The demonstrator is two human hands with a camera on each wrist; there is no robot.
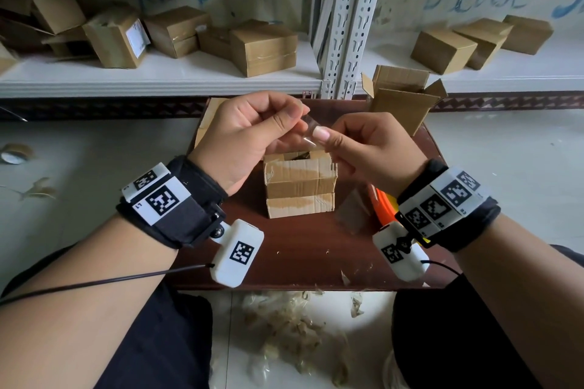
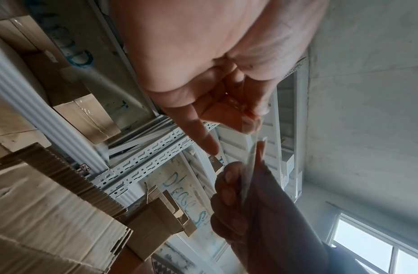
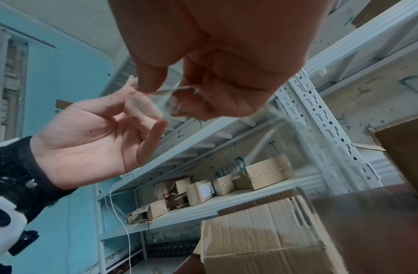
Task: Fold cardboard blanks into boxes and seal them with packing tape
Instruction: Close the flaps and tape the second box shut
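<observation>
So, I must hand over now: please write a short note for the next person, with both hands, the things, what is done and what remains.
Left hand: pinches one end of a clear tape strip.
Right hand: pinches the other end of the strip, held above the box.
Small cardboard box: on the brown table, folded up, top not fully closed; a gap shows.
Open box: at the table's far right corner, flaps up.
Orange tape roll: on the table under the right wrist.
Done: box folded, strip in hand.
Left: press the strip on the top; then probably the open box.
</observation>
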